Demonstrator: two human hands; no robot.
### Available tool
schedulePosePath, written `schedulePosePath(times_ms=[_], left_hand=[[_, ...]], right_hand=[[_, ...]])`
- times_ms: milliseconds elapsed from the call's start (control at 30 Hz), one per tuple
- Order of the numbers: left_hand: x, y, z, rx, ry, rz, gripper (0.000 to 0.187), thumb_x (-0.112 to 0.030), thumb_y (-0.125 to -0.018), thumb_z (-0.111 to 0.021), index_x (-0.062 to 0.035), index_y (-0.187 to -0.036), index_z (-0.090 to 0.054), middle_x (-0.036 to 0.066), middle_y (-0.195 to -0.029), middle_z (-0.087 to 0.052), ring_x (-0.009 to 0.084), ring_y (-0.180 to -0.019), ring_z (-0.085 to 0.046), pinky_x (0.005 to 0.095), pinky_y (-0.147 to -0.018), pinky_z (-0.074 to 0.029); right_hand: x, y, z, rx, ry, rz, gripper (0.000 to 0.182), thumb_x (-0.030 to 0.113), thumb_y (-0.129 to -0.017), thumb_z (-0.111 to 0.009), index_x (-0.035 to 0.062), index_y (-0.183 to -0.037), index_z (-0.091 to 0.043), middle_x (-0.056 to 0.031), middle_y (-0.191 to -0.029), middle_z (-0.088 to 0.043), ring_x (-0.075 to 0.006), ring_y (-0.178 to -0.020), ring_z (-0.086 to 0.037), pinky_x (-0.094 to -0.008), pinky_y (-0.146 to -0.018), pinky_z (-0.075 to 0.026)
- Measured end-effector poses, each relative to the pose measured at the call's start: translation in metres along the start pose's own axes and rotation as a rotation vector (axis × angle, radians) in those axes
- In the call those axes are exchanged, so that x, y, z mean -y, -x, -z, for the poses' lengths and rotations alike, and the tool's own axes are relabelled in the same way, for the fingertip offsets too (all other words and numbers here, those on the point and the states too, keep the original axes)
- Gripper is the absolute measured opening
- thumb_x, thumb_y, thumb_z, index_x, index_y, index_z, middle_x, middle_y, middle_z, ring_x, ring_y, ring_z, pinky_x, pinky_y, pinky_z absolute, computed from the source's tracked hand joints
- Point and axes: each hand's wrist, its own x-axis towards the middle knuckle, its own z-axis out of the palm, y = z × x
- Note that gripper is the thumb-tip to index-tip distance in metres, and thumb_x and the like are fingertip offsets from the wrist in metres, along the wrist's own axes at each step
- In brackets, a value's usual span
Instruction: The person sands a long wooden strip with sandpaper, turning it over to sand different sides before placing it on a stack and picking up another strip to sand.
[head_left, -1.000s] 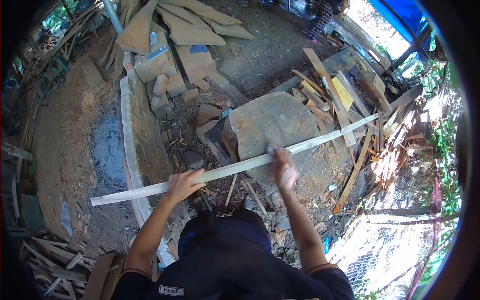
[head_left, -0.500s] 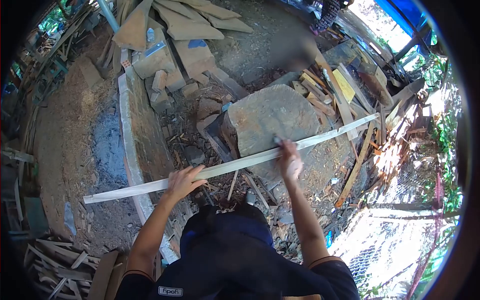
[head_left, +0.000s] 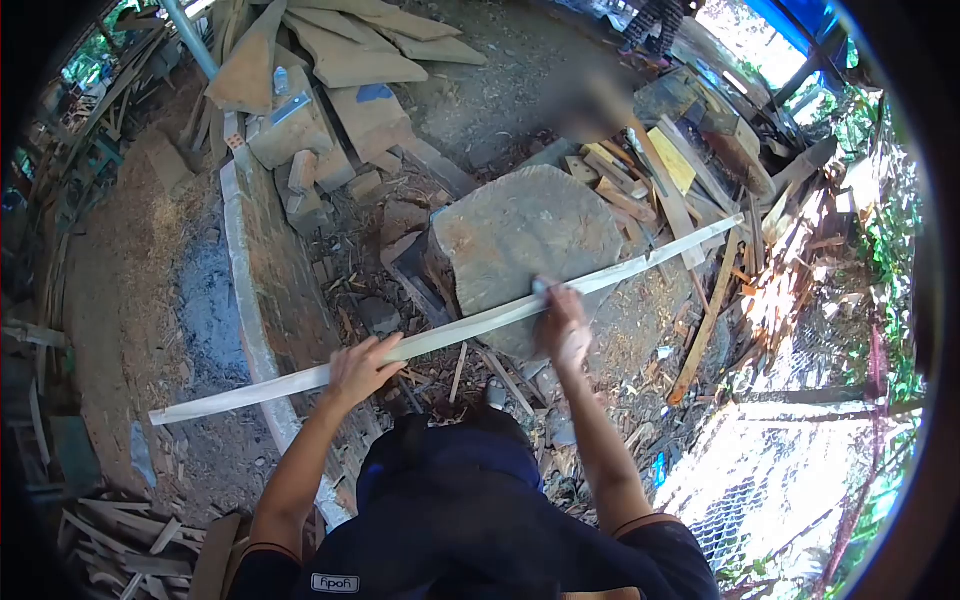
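Note:
A long, pale wooden strip (head_left: 470,326) lies at a slant across the top of a broad wooden block (head_left: 530,235), its two ends jutting out past the block. My left hand (head_left: 365,372) grips the strip left of the block, fingers over its far edge and thumb toward the right. My right hand (head_left: 564,325) is closed at the strip above the block's near edge, slightly blurred. A small pale object (head_left: 541,287) shows at its fingertips, too blurred to name.
A thick upright slab (head_left: 275,270) runs along my left. Offcuts (head_left: 620,180) are piled beyond the block, and boards (head_left: 350,50) lie at the back left. Wood chips litter the ground. Wire mesh (head_left: 730,510) is at right; another person's legs (head_left: 655,28) show at the top.
The view has shifted slightly, moving the surroundings leftward. The strip tilts a little more, its left end lower in view. My left hand keeps its hold, and the right stays at the strip.

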Motion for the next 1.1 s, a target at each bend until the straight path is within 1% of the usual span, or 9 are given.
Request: schedulePosePath(times_ms=[100,300,367,500,533,567,600,867,1100], left_hand=[[-0.02,-0.026,-0.018,-0.041,0.005,-0.043,0.052,-0.044,-0.089,-0.069,-0.0269,-0.137,-0.059,0.004,-0.091,-0.064,0.0286,-0.08,-0.069,0.0466,-0.065,-0.05],[-0.013,-0.015,0.004,0.057,0.032,0.002,0.052,-0.042,-0.089,-0.069,-0.0268,-0.137,-0.059,0.005,-0.089,-0.062,0.028,-0.079,-0.067,0.0462,-0.065,-0.05],[-0.006,-0.004,0.01,0.06,0.03,0.007,0.052,-0.042,-0.089,-0.069,-0.0269,-0.137,-0.059,0.005,-0.089,-0.062,0.0279,-0.079,-0.067,0.046,-0.065,-0.05],[-0.016,-0.01,0.004,0.008,-0.007,-0.011,0.052,-0.04,-0.089,-0.069,-0.0271,-0.138,-0.059,0.005,-0.089,-0.062,0.0284,-0.078,-0.067,0.0458,-0.065,-0.05],[-0.024,-0.016,-0.002,-0.031,-0.012,-0.04,0.052,-0.04,-0.089,-0.069,-0.027,-0.138,-0.058,0.005,-0.089,-0.062,0.0284,-0.078,-0.067,0.0458,-0.065,-0.049],[-0.029,-0.022,-0.007,-0.034,-0.008,-0.036,0.052,-0.04,-0.089,-0.069,-0.027,-0.138,-0.058,0.005,-0.089,-0.062,0.0284,-0.078,-0.067,0.0458,-0.065,-0.049],[-0.033,-0.029,-0.011,0.009,0.008,-0.043,0.053,-0.04,-0.089,-0.069,-0.0272,-0.139,-0.058,0.005,-0.09,-0.062,0.0284,-0.078,-0.067,0.0461,-0.065,-0.049],[0.01,0.03,0.021,0.055,-0.078,0.04,0.058,-0.04,-0.086,-0.073,-0.0328,-0.141,-0.056,0.003,-0.091,-0.062,0.0257,-0.076,-0.068,0.0451,-0.06,-0.048],[0.032,0.062,0.024,0.046,-0.136,0.134,0.058,-0.048,-0.088,-0.069,-0.0315,-0.141,-0.056,0.005,-0.101,-0.065,0.0268,-0.081,-0.069,0.0445,-0.066,-0.052]], right_hand=[[0.047,0.03,-0.015,0.143,-0.123,0.122,0.031,0.005,-0.091,-0.058,0.0049,-0.119,-0.071,-0.018,-0.127,-0.066,-0.0307,-0.126,-0.06,-0.0402,-0.105,-0.048],[0.005,-0.019,0.014,0.07,0.007,0.194,0.032,-0.001,-0.091,-0.057,0.0104,-0.117,-0.071,-0.0095,-0.099,-0.071,-0.0283,-0.089,-0.067,-0.0386,-0.083,-0.054],[-0.027,-0.017,0.0,-0.142,0.047,0.073,0.026,0.001,-0.082,-0.062,0.0055,-0.106,-0.071,-0.0139,-0.103,-0.071,-0.0321,-0.099,-0.068,-0.0414,-0.092,-0.052],[0.006,0.002,-0.015,0.057,-0.109,0.036,0.025,-0.001,-0.08,-0.062,0.0044,-0.103,-0.071,-0.0134,-0.1,-0.071,-0.0324,-0.096,-0.068,-0.0423,-0.09,-0.053],[0.014,0.018,-0.03,-0.116,-0.019,0.246,0.023,0.003,-0.091,-0.06,0.0062,-0.111,-0.073,-0.0121,-0.095,-0.072,-0.0296,-0.088,-0.069,-0.0422,-0.083,-0.055],[0.045,0.022,-0.018,0.227,-0.149,0.115,0.027,0.002,-0.089,-0.061,0.0049,-0.114,-0.072,-0.0131,-0.111,-0.072,-0.0291,-0.106,-0.069,-0.0435,-0.097,-0.053],[0.053,0.036,-0.023,0.154,-0.156,0.227,0.031,0.0,-0.086,-0.061,0.004,-0.115,-0.071,-0.0134,-0.124,-0.068,-0.0288,-0.121,-0.063,-0.0435,-0.107,-0.048],[-0.033,-0.018,0.01,0.028,-0.075,-0.006,0.032,-0.002,-0.084,-0.061,0.0073,-0.112,-0.073,-0.0128,-0.113,-0.072,-0.0315,-0.109,-0.068,-0.0383,-0.103,-0.049],[0.056,0.018,-0.034,0.122,-0.201,0.157,0.031,0.002,-0.084,-0.062,0.0049,-0.113,-0.072,-0.0141,-0.126,-0.067,-0.0322,-0.118,-0.064,-0.044,-0.108,-0.046]])
